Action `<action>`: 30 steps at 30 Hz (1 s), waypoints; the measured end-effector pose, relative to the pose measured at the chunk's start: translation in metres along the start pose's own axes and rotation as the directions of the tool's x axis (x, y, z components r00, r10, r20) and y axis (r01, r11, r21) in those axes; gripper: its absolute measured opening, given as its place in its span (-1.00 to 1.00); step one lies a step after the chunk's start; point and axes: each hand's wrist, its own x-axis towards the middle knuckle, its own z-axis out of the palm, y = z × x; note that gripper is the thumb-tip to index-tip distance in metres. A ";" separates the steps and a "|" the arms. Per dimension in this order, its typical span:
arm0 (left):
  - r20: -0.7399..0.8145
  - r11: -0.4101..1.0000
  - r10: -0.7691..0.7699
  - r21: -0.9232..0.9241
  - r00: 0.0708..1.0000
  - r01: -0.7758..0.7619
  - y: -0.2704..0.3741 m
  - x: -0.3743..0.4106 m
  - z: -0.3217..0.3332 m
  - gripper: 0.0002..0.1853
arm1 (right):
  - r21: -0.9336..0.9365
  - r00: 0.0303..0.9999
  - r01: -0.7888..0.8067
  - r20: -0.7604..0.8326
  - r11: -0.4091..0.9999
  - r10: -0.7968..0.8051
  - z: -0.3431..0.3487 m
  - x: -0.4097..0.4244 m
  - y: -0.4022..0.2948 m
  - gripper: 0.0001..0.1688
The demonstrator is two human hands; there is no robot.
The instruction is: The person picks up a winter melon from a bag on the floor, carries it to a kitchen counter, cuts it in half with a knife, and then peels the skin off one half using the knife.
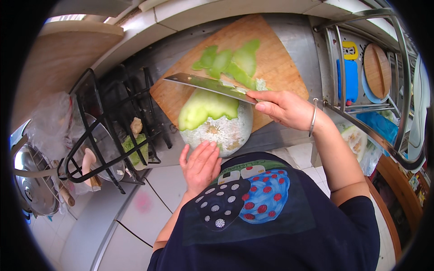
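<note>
My right hand [284, 107] grips the handle of a broad kitchen knife [203, 83]. The blade points left across the top of a large winter melon [227, 135], and pale pieces of peel cling to it. On the melon's far side the skin is cut away, showing green flesh; the near side keeps its white, powdery rind. My left hand [201, 166] rests its fingers on that near side, holding the melon. Several strips of green peel [220, 62] lie beyond the knife on a wooden cutting board [281, 64]. The board's part under the melon is hidden.
A black metal rack [101, 118] stands left of the board, with a piece of ginger [136, 126] and green leaf [135, 149] near it. At right, a metal rack [368, 15] holds a blue board [348, 81] and a round wooden lid [377, 71]. A cut melon piece [354, 142] sits below.
</note>
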 end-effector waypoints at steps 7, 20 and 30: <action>-0.011 1.000 0.007 -0.004 1.000 -0.007 0.000 -0.003 0.003 -0.69 | 0.129 0.986 -0.155 0.081 0.979 0.146 -0.011 0.001 -0.009 -0.43; -0.055 0.999 0.049 -0.012 0.997 -0.050 0.001 -0.002 0.003 -0.65 | 0.249 0.980 0.060 -0.197 0.967 -0.010 0.031 -0.002 0.016 -0.41; -0.045 0.993 0.116 0.003 0.992 -0.116 0.002 0.000 0.002 -0.61 | -0.207 0.890 0.072 -0.429 0.976 -0.157 0.101 -0.104 0.031 -0.45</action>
